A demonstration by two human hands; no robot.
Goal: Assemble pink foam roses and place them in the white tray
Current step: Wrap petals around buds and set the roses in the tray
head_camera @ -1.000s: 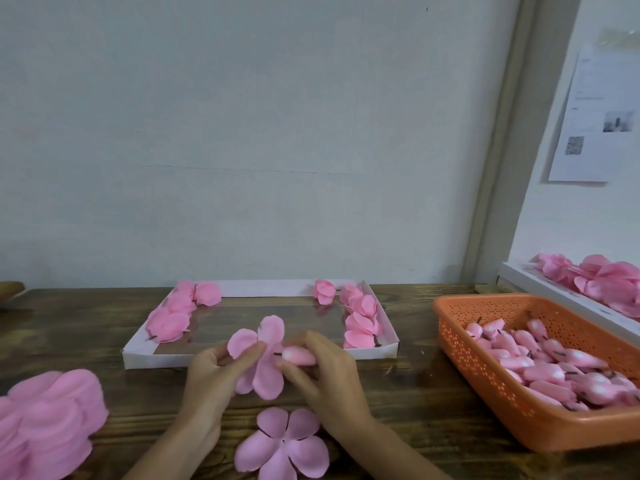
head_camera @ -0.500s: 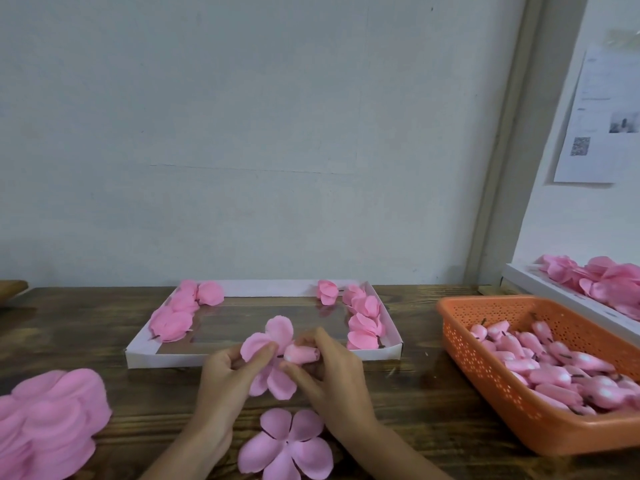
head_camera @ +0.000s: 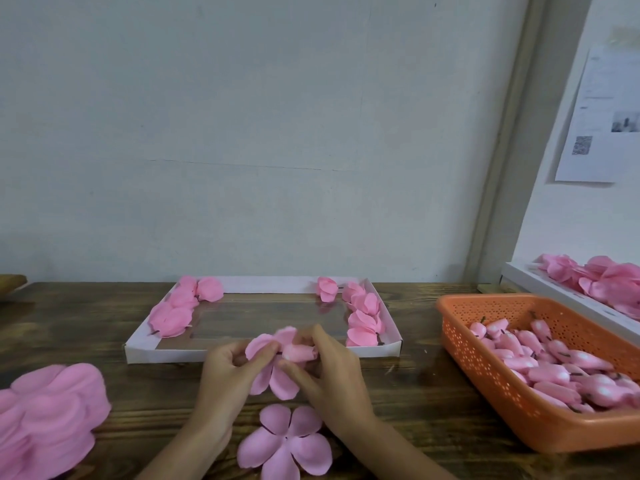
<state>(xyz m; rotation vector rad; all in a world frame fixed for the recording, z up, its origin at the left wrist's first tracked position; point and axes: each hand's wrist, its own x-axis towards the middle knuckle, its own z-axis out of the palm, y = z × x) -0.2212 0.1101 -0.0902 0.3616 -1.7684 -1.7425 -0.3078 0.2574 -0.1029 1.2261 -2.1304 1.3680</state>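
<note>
Pink foam rose (head_camera: 277,379) comes together just in front of the white tray (head_camera: 162,355), with bud meeting petals.

Over the last second we watched both hands close in. The left hand (head_camera: 225,372) has its grip pinched on the petal layer (head_camera: 259,346), and the right hand (head_camera: 332,372) has its grip closed around the rolled bud (head_camera: 300,352). The petals, spread open a second ago, now fold about the bud, so we judge it is being seated through the layer's centre. The rose is held above the desk (head_camera: 408,393) at the tray's near wall, not yet inside. Finished roses (head_camera: 363,317) line the tray's two sides. A loose petal layer (head_camera: 285,441) lies nearer us than the tray and is probably next.
</note>
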